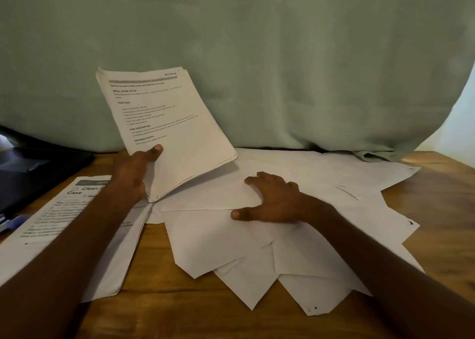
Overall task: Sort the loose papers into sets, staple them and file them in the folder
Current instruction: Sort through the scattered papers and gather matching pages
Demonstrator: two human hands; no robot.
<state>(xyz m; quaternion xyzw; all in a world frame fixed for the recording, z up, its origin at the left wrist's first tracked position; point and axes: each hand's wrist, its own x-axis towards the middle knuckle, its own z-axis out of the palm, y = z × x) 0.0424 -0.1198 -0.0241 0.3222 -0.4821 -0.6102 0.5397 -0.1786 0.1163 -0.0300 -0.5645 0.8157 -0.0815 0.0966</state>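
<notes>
Left hand [140, 170] grips a thin stack of printed sheets [164, 122] at its lower left corner, thumb laid across the top page, fingers curled behind. The stack is lifted off the desk and tilted back toward the curtain; the page edges fan slightly along the lower right side. Top page is white with black headed text, mostly too small to read.

Right hand [272, 201] lies palm down on the spread of loose papers [257, 236], fingers spread and fairly straight, thumb out to the left. It holds nothing.

The loose papers are plain white and matte, blank side up, overlapping so that their corners form a saw-tooth edge toward the viewer. Small dark marks show at a few corners.

Another printed page [51, 225], bold heading partly legible as "Clean", lies flat under the left forearm.

Surface: wooden desk [180, 313], warm brown, visible grain. A dark folder [38, 164] sits at far left. A pale green curtain [282, 55], soft vertical folds, hangs behind and reaches the desk top.
</notes>
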